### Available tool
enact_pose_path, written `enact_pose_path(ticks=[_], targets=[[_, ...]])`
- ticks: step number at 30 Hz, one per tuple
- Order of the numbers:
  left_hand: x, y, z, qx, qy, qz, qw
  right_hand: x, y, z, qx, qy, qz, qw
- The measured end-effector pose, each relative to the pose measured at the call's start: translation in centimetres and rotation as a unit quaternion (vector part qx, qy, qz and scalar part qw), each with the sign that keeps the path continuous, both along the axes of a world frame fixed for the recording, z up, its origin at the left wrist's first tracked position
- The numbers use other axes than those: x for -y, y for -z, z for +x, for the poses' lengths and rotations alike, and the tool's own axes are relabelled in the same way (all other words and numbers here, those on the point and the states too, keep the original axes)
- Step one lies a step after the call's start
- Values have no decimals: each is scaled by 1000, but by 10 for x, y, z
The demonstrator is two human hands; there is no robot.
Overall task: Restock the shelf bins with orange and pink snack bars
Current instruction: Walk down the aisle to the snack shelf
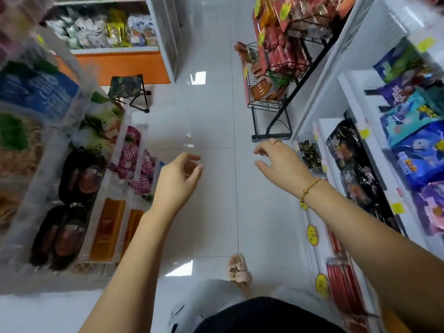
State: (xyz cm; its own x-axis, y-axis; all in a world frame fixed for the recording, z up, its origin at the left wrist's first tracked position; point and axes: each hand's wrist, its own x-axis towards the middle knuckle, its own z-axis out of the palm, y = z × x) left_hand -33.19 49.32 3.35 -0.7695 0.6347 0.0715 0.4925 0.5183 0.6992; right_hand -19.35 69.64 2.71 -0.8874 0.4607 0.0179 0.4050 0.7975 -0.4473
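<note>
My left hand [176, 179] hangs over the aisle floor with loosely curled fingers and holds nothing. It is just right of the clear shelf bins [120, 150] on the left shelf. Orange snack bars [108, 229] lie in the lower bins there, and pink-magenta snack packs [134, 162] fill the bins above them. My right hand [278, 159], wearing a ring and a gold bracelet, is also empty with relaxed fingers, close to the white shelf on the right.
Dark snack packs [79, 186] sit in bins left of the orange bars. The right shelf [312, 111] carries blue, purple and black bags. A black wire rack [271, 92] of red packs and a folding stool [129, 92] stand further down the aisle.
</note>
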Motion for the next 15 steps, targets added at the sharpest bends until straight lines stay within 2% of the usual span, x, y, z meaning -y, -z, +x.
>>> enact_pose_path(ticks=[5, 15], targets=[[-56, -9, -60, -5, -15, -2, 1000, -62, -15, -62, -19, -13, -3, 1000], [-176, -15, -159, -18, -59, -6, 998, -181, -2, -188, -16, -76, -12, 997]])
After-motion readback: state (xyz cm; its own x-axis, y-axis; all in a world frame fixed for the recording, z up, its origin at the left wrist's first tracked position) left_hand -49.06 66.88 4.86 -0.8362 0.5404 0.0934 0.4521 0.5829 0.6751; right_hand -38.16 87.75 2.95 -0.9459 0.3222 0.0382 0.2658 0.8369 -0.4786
